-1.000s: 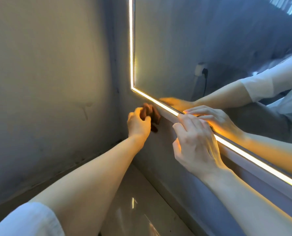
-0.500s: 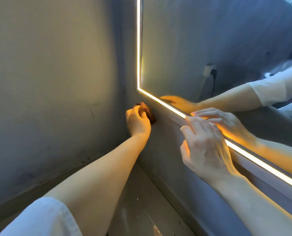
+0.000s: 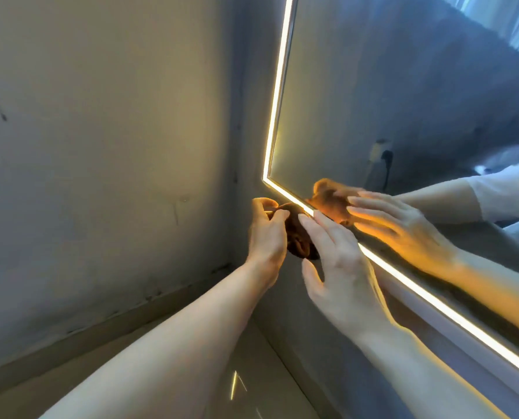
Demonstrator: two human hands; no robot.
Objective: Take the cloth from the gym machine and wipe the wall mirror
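Left hand (image 3: 266, 234) grips the bunched brown cloth (image 3: 300, 237) at the mirror's (image 3: 403, 101) lit lower corner — likely working the edge | right hand (image 3: 340, 267), fingers straight, just beside it — seemingly steadying.

Bunched brown cloth (image 3: 297, 234) at the lit lower-left corner of the wall mirror (image 3: 403, 101)
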